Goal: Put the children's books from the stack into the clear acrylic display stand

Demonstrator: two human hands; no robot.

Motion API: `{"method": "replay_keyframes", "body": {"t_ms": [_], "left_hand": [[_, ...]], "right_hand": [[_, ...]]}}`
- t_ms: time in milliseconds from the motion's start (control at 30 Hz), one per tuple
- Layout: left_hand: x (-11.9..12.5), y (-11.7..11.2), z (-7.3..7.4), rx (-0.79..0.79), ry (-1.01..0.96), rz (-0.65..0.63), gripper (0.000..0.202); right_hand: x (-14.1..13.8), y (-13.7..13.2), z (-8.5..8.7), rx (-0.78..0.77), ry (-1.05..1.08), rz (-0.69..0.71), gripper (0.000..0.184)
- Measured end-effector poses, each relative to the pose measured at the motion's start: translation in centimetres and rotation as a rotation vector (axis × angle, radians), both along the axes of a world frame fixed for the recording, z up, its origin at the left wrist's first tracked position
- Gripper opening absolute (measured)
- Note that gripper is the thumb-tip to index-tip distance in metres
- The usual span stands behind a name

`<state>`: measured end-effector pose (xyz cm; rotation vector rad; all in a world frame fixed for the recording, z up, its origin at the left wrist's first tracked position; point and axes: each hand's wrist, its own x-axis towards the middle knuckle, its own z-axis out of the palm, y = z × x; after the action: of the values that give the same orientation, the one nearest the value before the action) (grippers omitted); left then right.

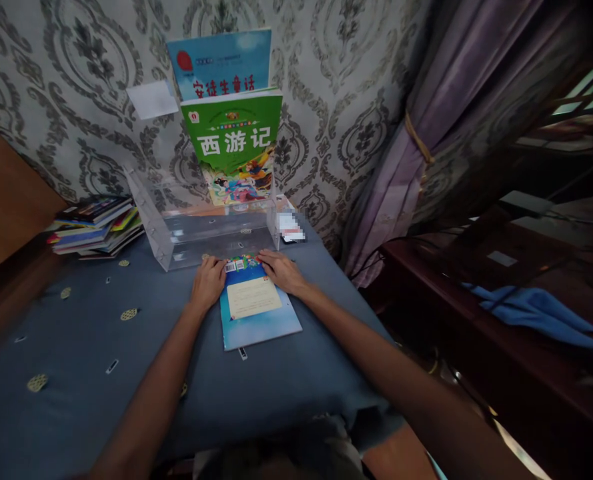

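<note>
Looks like positioning: left hand point(209, 282) and right hand point(282, 272) on the blue book point(254, 301), far corners (can't tell if pinching); lifting would need even grip.

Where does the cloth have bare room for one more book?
Widest: the cloth between the book stack and left forearm. Smaller: below the blue book, beside right forearm. Crowded: before the clear rack, by left hand and right hand.
</note>
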<state>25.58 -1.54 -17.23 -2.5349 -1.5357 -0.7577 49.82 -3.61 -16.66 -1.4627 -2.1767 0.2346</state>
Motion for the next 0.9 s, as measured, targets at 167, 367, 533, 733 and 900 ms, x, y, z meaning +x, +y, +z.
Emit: {"method": "replay_keyframes", "body": {"t_ms": [167,367,533,733,900], "left_hand": [[0.1,0.0,-0.1,0.002,0.024,0.004,0.033],[0.1,-0.5,-0.2,-0.022,0.05,0.009,0.037],[-0.1,-1.0,-0.5,-0.088,0.086,0.011,0.045],[-0.7,-1.9,-0.9,-0.239,0.139,-0.004,0.059],[-0.9,-4.0,-0.4,-0.295,0.2,-0.059,0.066]], "right_hand": [[-0.3,-0.1,0.0,-0.014,-0.042,-0.004,0.04],[-0.4,-0.6,-0.4,-0.049,-0.135,0.004,0.046],[-0.6,-1.0,-0.4,-0.054,-0.185,0.002,0.05],[-0.8,-1.4,0.1,-0.072,-0.194,-0.011,0.05],[-0.9,-1.6,0.4,-0.089,-0.191,-0.011,0.051]]}}
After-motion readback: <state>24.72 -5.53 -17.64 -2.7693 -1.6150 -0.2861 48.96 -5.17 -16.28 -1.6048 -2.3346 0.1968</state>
